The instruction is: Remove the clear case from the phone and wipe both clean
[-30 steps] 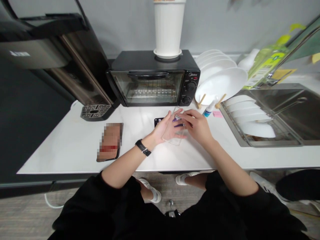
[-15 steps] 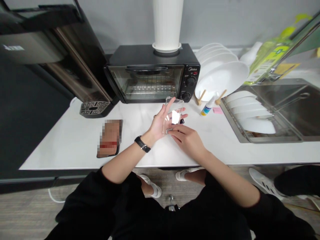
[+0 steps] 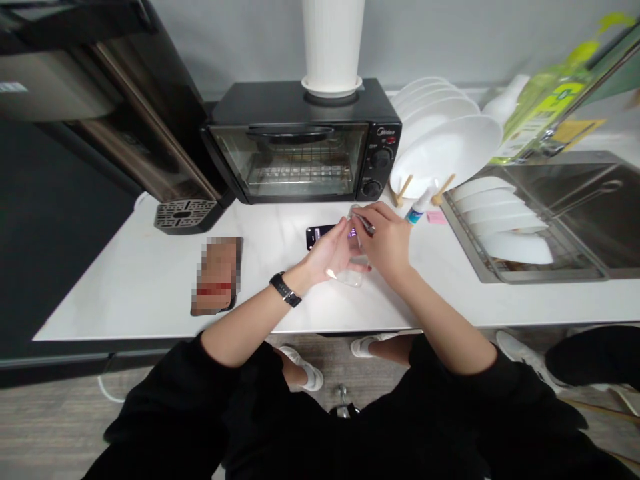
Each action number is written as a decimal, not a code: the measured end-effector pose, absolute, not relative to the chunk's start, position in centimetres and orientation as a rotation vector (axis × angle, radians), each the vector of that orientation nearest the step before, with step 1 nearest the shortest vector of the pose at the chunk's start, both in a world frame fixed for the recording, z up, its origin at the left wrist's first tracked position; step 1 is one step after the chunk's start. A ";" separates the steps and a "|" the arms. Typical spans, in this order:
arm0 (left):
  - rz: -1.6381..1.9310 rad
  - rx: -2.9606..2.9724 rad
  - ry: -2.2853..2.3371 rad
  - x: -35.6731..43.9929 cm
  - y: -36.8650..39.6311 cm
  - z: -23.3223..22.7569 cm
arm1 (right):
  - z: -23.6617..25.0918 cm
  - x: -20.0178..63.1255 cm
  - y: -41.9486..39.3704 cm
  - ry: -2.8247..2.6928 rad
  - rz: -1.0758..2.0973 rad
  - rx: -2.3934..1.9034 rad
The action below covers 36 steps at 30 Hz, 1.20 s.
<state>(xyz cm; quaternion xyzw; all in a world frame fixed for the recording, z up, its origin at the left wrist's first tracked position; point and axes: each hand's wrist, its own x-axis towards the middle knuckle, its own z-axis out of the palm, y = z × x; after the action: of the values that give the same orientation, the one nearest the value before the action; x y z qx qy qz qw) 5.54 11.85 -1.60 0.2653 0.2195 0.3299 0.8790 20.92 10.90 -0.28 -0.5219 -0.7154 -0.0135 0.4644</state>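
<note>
A clear phone case (image 3: 349, 277) rests in my left hand (image 3: 331, 252), its lower corner sticking out below the palm. My right hand (image 3: 387, 241) is closed at the case's upper end. Between its fingers shows a small grey piece (image 3: 367, 225) that I cannot make out. Beneath my hands a phone (image 3: 314, 237) with a lit screen lies on the white counter (image 3: 270, 267), partly covered by my left hand. Farther left on the counter lies another flat phone-like object (image 3: 217, 273), its surface blurred out.
Behind my hands stands a black toaster oven (image 3: 295, 163) with a white pot (image 3: 333, 47) on top. A spray bottle (image 3: 417, 212), a pink note (image 3: 436, 217) and white plates (image 3: 445, 153) are to the right, before the sink (image 3: 483, 273). A drink dispenser (image 3: 185, 217) stands left.
My right hand has moved up from the case's lower end to its upper end. The case is turned and tilted, and the phone beneath now shows more.
</note>
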 end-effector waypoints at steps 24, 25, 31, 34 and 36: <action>0.727 0.594 0.440 5.4 11.9 -1.4 | 0.3 21.8 11.1 -1.849 -0.210 -1.383; 0.722 0.589 0.445 5.5 11.9 -1.7 | 0.3 21.5 11.4 -1.823 -0.156 -1.351; 0.806 0.572 0.441 5.7 12.2 -2.6 | 0.0 19.4 10.5 -1.776 0.118 -1.223; 0.867 0.604 0.419 5.3 12.4 -2.2 | -0.8 18.6 8.9 -1.880 0.187 -1.142; 0.860 0.633 0.431 4.9 12.4 -1.8 | -1.7 18.3 7.5 -1.955 0.216 -1.081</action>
<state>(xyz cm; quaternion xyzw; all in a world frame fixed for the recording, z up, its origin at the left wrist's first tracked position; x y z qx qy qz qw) 4.88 12.43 -1.77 0.2994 0.2039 0.4068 0.8386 18.30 7.48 -1.70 -0.4339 -0.7849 0.0868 0.4336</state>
